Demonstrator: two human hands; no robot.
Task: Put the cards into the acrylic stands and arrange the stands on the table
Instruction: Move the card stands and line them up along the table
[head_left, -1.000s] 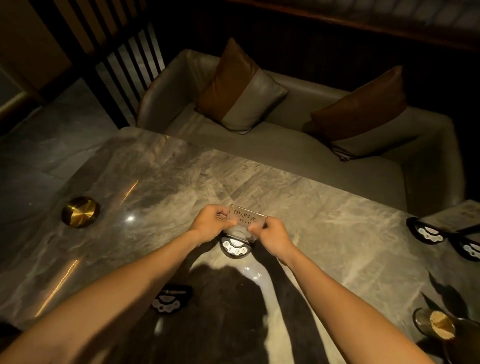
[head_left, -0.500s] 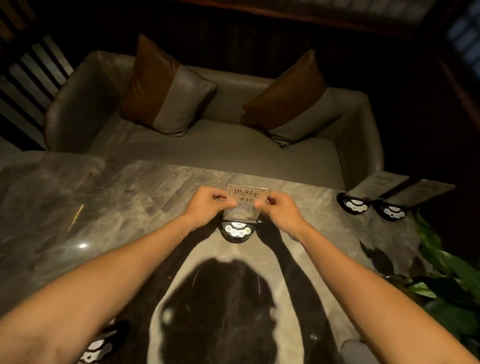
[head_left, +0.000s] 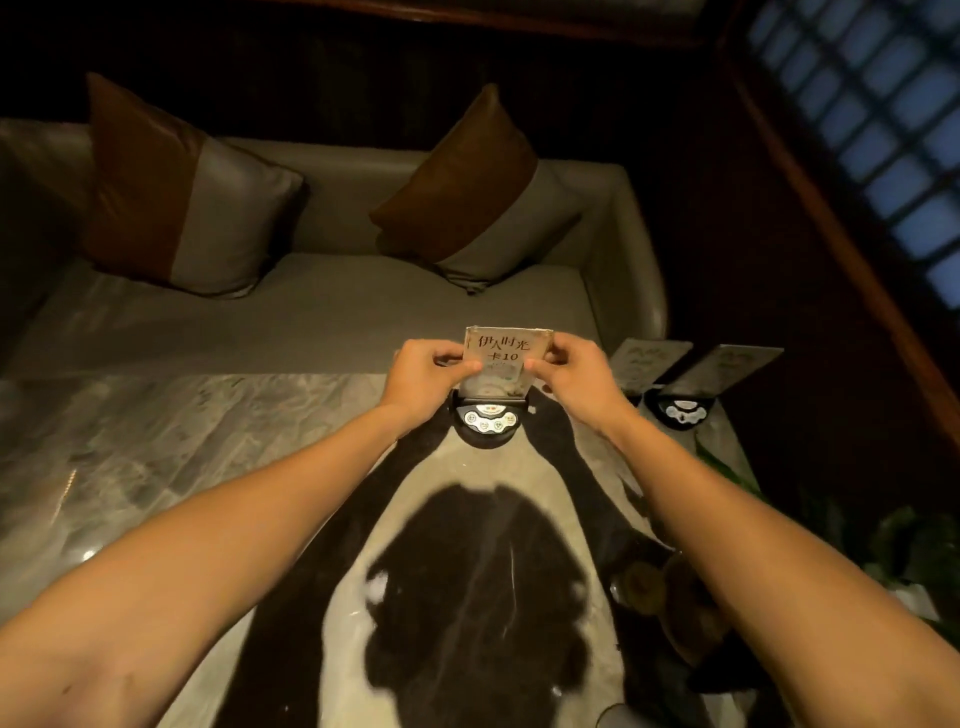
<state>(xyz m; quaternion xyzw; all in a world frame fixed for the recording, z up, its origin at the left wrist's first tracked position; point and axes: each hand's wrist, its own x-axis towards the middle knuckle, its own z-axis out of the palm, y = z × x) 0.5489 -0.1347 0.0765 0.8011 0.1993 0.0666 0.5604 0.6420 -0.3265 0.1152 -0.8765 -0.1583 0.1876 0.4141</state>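
Observation:
A clear acrylic stand (head_left: 501, 364) with a printed card in it stands upright on a black round base (head_left: 488, 423) near the far edge of the marble table (head_left: 208, 441). My left hand (head_left: 423, 376) pinches the stand's left side and my right hand (head_left: 576, 371) pinches its right side. Two more stands with cards, one (head_left: 652, 358) and another (head_left: 727, 366), lean on black bases at the table's far right corner.
A grey sofa (head_left: 332, 312) with two brown and grey cushions runs behind the table. Green plant leaves (head_left: 914, 545) and a round dish (head_left: 675, 603) sit at the right. My shadow falls across the near table.
The view has swung right and the stand with its base has moved toward the table's far right, closer to the two other stands. Both hands keep hold of it.

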